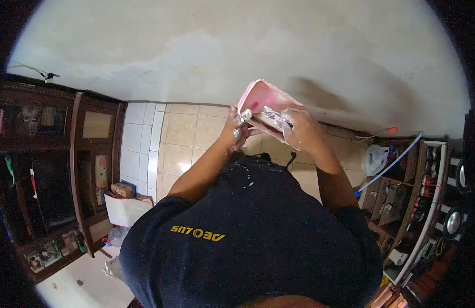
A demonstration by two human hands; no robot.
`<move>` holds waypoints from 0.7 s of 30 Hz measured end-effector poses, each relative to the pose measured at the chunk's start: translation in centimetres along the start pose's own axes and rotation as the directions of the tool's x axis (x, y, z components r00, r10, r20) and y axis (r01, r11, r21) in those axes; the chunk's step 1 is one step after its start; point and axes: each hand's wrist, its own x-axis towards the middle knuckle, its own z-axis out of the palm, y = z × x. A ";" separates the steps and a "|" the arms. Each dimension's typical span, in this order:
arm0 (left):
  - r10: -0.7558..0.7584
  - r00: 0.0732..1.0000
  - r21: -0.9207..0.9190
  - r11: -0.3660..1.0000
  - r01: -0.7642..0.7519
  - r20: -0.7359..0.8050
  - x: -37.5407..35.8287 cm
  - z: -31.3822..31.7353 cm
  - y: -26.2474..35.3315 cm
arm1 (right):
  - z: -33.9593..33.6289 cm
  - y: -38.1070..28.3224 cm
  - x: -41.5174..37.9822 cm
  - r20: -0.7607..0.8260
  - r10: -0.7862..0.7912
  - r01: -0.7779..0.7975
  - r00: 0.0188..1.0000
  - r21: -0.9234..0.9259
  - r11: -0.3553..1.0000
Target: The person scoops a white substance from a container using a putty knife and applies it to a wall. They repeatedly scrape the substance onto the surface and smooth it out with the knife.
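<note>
A pink container (260, 97), smeared with white paste, is held raised in front of the chest, close to the pale wall (196, 46). The left hand (236, 131) grips its lower edge, fingers closed on it. The right hand (301, 131), paste-coated, is closed on a small tool (276, 117) laid against the container. A tiled floor (188, 136) is seen below.

A home: tiled floor (188, 136), wooden cabinet (52, 174), cluttered shelves (417, 205).
</note>
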 end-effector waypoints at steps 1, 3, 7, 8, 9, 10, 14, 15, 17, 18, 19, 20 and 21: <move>-0.001 1.000 0.030 1.000 0.001 -0.013 -0.2 0.2 0.2 | -0.2 -0.3 0.0 0.000 0.024 -0.024 1.000 0.000 1.000; 0.002 1.000 0.023 1.000 -0.003 0.020 -0.4 0.0 0.1 | -0.5 -1.1 -0.3 -0.025 0.059 -0.058 0.998 0.032 0.998; -0.055 0.997 0.039 0.998 0.052 0.063 0.3 -1.4 0.1 | 1.8 1.1 -1.1 0.048 0.277 -0.280 0.960 0.276 0.920; -0.063 0.997 0.072 0.996 0.059 0.048 0.3 -1.6 0.0 | 2.1 1.2 -1.5 0.030 0.300 -0.296 0.954 0.269 0.916; -0.061 0.998 0.186 0.981 0.058 0.008 0.2 -1.4 -0.1 | 2.1 1.2 -1.8 0.044 0.348 -0.343 0.936 0.324 0.882; -0.071 0.997 0.195 0.979 0.062 0.038 0.1 -1.4 0.0 | 1.8 1.1 -1.8 0.057 0.390 -0.381 0.919 0.377 0.844; -0.130 0.987 0.023 0.991 0.129 0.094 0.9 -3.6 -0.9 | 4.0 5.4 -3.5 -0.021 0.390 -0.338 0.921 0.457 0.822; -0.131 0.990 0.045 0.991 0.128 0.056 0.8 -3.2 -0.8 | 5.1 6.8 -4.3 -0.087 0.430 -0.250 0.899 0.703 0.666; -0.131 0.991 0.062 0.990 0.129 0.028 0.6 -2.4 -0.6 | 4.2 6.5 -5.8 -0.066 0.540 -0.051 0.839 0.979 0.198; -0.129 0.990 0.074 0.989 0.124 0.061 0.5 -2.4 -0.7 | 5.4 8.0 -7.2 -0.100 0.543 -0.026 0.834 0.975 0.221; -0.126 0.990 0.110 0.987 0.119 0.065 0.2 -1.7 -0.5 | 7.5 11.0 -9.2 -0.073 0.639 0.053 0.765 0.997 0.050; -0.125 0.990 0.143 0.983 0.114 0.065 -0.1 -1.4 -0.3 | 6.6 8.9 -9.3 -0.019 0.719 0.150 0.695 0.982 -0.118; -0.142 0.980 0.113 0.985 0.127 0.138 0.6 -2.3 -0.9 | 6.4 5.9 -10.1 -0.283 0.534 0.281 0.796 0.956 0.087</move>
